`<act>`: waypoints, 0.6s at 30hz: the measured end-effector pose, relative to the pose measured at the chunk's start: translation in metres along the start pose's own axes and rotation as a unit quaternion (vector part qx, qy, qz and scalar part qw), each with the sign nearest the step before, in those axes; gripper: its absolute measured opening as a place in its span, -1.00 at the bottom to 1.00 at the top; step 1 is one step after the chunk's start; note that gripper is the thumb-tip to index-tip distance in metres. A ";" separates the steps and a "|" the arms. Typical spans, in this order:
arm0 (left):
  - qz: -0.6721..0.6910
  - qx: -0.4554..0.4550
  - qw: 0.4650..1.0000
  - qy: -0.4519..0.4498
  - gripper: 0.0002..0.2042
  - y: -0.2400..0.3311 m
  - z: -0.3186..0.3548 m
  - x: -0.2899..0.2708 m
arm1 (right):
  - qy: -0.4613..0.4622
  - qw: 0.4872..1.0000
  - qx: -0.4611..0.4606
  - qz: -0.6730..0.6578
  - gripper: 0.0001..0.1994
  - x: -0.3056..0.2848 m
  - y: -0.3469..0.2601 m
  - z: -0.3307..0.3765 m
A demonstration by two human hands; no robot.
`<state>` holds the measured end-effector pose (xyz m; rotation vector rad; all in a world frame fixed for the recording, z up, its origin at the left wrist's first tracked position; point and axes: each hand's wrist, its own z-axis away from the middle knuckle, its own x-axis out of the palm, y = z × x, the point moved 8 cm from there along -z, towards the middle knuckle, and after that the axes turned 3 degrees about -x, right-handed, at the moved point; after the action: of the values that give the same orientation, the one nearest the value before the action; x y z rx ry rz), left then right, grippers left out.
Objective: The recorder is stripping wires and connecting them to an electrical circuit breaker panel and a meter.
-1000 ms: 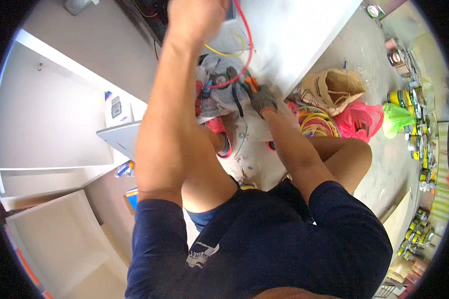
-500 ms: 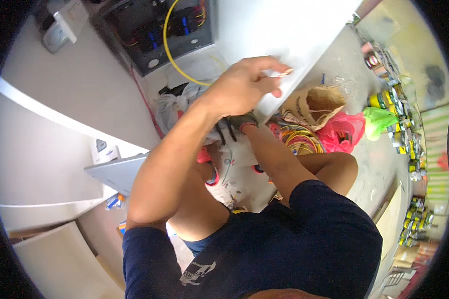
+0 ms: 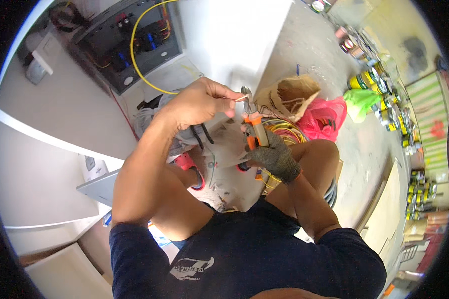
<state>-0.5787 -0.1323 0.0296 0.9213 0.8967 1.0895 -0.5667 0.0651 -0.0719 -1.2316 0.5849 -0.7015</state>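
Note:
My bare left hand (image 3: 197, 104) pinches a thin wire end (image 3: 241, 97) between thumb and forefinger. A yellow cable (image 3: 133, 47) loops from near the dark electrical box (image 3: 157, 59) down behind this hand; whether it is the same wire I cannot tell. My right hand (image 3: 280, 158), in a grey knit glove, is closed round the orange-and-grey handles of pliers (image 3: 253, 118). The metal jaws point up and meet the wire end just beyond my left fingertips. Whether the jaws are closed on it is too small to tell.
A white panel (image 3: 229, 40) stands ahead. Beyond my right hand are a brown paper bag (image 3: 289, 97), a pink plastic bag (image 3: 324, 117) and coiled wires (image 3: 287, 130). A green bag (image 3: 360, 103) and several cans (image 3: 364, 79) line the right wall. A clear plastic bag (image 3: 167, 119) lies left of centre.
My right hand has come up from low beside the white panel, now showing pliers at the wire. My left hand still pinches the wire end. The whole view has shifted.

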 end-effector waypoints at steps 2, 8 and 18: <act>0.006 0.000 1.000 -0.004 -0.70 -0.006 -0.007 0.006 | -0.014 0.999 -0.049 0.007 -0.46 -0.005 -0.009 0.007; 0.045 0.009 0.998 -0.038 -0.67 -0.020 -0.022 0.008 | -0.025 0.942 -0.189 0.276 -0.38 -0.013 -0.036 0.018; 0.081 -0.013 0.996 -0.042 -0.69 -0.015 -0.011 0.004 | -0.029 0.956 -0.048 0.288 -0.24 -0.011 -0.057 0.019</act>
<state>-0.5830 -0.1294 0.0118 1.0246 0.7462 1.1884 -0.5695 0.0752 -0.0120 -1.0886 0.8883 -0.1456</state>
